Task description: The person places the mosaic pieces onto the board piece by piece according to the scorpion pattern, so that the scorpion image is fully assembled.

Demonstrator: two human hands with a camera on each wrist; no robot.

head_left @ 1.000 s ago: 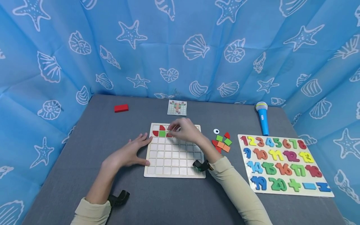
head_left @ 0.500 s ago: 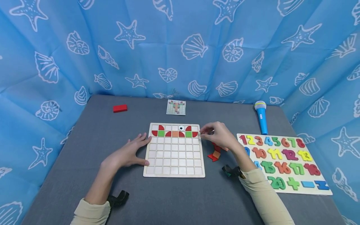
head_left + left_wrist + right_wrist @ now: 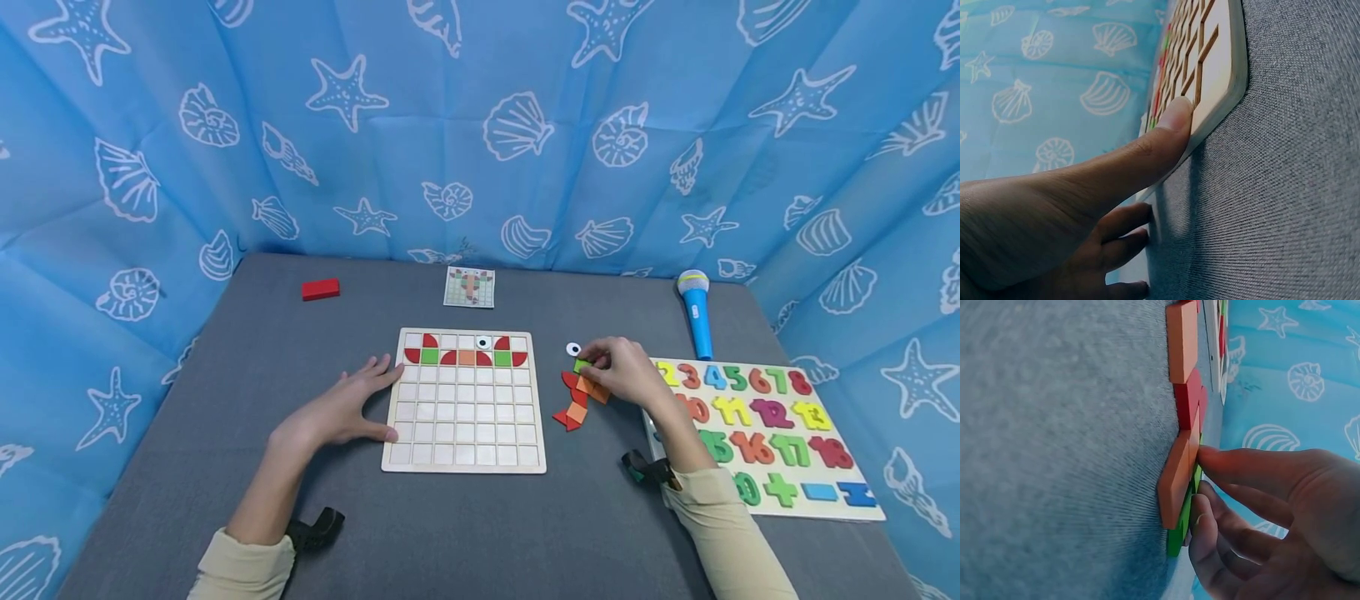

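My left hand (image 3: 341,408) steadies the left edge of a wooden grid board (image 3: 467,430); its fingers are spread, and in the left wrist view the thumb (image 3: 1147,150) presses on the rim. Red, green and orange tiles and a googly-eye disc (image 3: 483,342) fill parts of the board's top two rows. Right of the board, my right hand (image 3: 626,371) pinches a green tile (image 3: 1197,478) among loose pieces. Beside it lie an orange tile (image 3: 1175,475), red pieces (image 3: 570,380) and another eye disc (image 3: 573,349); the hand hides part of this pile.
Behind the board lies a small pattern card (image 3: 469,287). A red block (image 3: 321,289) sits at the back left. On the right are a blue toy microphone (image 3: 697,313) and a number puzzle board (image 3: 813,492), partly under my right forearm. A blue shell-print curtain (image 3: 450,125) surrounds the table.
My right hand has moved from over the board's top rows rightward to the loose tiles, uncovering the pieces on the board. My left hand has stayed at the board's edge.
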